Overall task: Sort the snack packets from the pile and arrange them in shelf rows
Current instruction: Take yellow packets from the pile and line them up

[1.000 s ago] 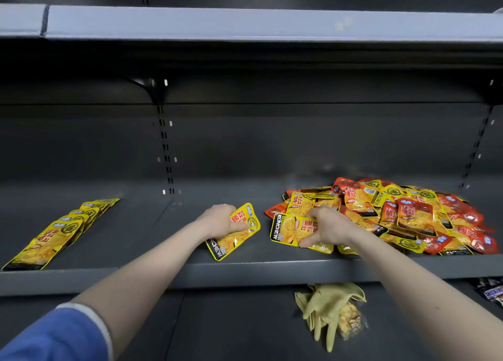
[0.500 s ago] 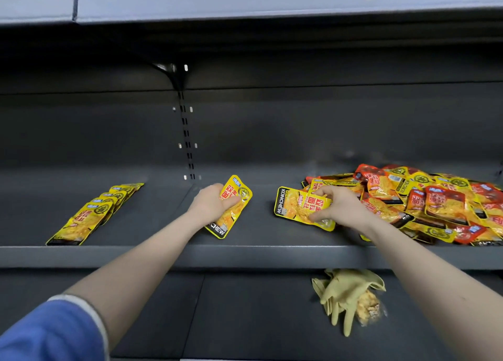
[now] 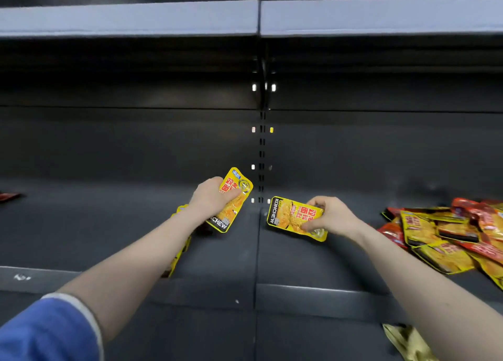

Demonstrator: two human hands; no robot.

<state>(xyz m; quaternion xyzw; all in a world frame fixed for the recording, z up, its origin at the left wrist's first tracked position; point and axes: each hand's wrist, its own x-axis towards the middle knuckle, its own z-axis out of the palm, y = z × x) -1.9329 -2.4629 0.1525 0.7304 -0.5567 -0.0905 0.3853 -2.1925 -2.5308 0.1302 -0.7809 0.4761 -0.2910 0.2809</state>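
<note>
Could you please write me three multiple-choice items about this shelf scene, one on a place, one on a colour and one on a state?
1. Where does the pile of snack packets lie on the shelf?
A. At the right end
B. At the left end
C. On the upper board

2. What colour is the packet held by the right hand?
A. Green
B. Yellow
C. White

3. What is the left hand doing?
A. Lying flat on the shelf
B. Hanging idle with nothing in it
C. Gripping a yellow packet

Answers:
1. A, the mixed red and yellow heap sits by the right edge of the head view.
2. B, the right-hand packet is yellow with red print.
3. C, the fingers curl round the packet, which is held tilted above the shelf.
</note>
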